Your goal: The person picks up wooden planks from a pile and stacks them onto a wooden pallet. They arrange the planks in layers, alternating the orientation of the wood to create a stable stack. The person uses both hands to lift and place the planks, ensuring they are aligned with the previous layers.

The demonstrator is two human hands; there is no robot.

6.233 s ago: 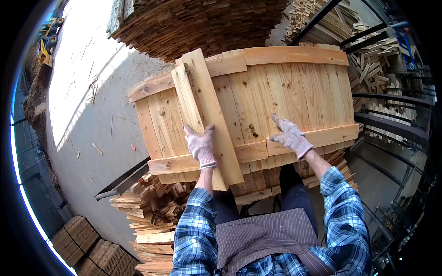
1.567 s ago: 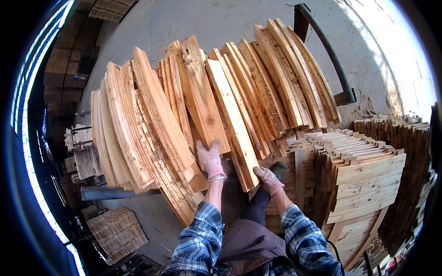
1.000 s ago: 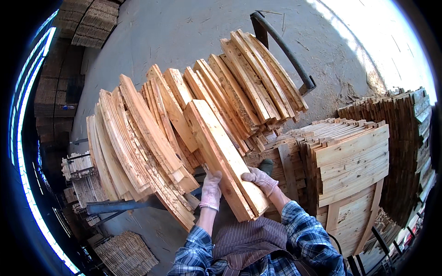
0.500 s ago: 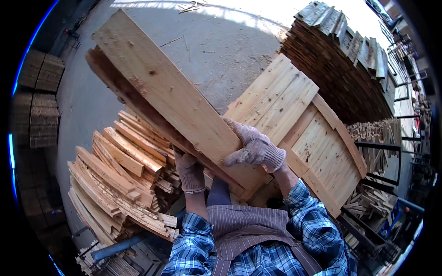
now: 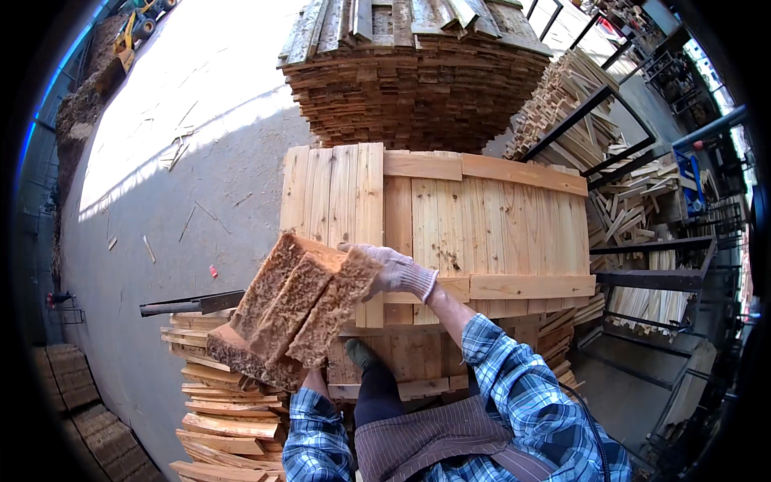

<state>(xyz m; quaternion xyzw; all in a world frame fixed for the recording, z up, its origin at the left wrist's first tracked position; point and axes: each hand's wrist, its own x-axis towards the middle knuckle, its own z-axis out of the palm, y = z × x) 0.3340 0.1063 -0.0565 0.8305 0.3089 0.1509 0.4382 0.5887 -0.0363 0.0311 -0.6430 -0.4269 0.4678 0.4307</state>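
At least 3 boards (image 5: 293, 301) lie left of the right hand (image 5: 395, 271), touching it.

Right hand (image 5: 393, 269): one, gloved. Held boards (image 5: 307, 305): at least three, by their rough ends. Wooden panel (image 5: 502, 229): one on top. Battens (image 5: 526, 175): two lengths along its far edge, two along near edge. Cross boards (image 5: 321, 189) over its left end: at least three. Tall stack (image 5: 401, 88) beyond far edge: one, boards uncountable. Red scrap (image 5: 213, 271): one. Yellow vehicle (image 5: 124, 42): one.
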